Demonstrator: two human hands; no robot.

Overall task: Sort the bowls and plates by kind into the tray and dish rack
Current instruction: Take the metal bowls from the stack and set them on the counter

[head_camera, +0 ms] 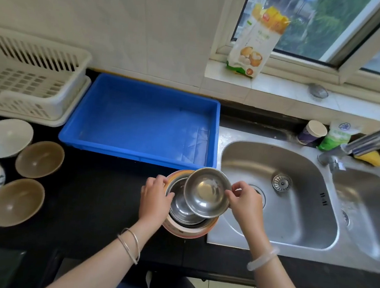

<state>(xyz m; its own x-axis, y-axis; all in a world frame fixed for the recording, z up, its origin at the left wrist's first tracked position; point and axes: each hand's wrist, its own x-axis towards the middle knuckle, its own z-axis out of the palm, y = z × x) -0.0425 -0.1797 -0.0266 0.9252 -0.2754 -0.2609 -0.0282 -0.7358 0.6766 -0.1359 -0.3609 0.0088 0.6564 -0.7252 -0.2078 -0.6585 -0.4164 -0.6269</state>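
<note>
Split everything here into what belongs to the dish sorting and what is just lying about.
Job in hand:
steel bowl, pinched by the right hand
stack, gripped by the left hand
tray
rack
brown bowls
white bowls

Lying about:
bag on the sill
cup
green packet
sponge
tap

A home kitchen, it seems: a stainless double sink [279, 195] with faucet [372, 139] set in a black counter [99, 193], tiled wall [127, 20], far-left dish rack [27, 79], windowsill [284, 88].
</note>
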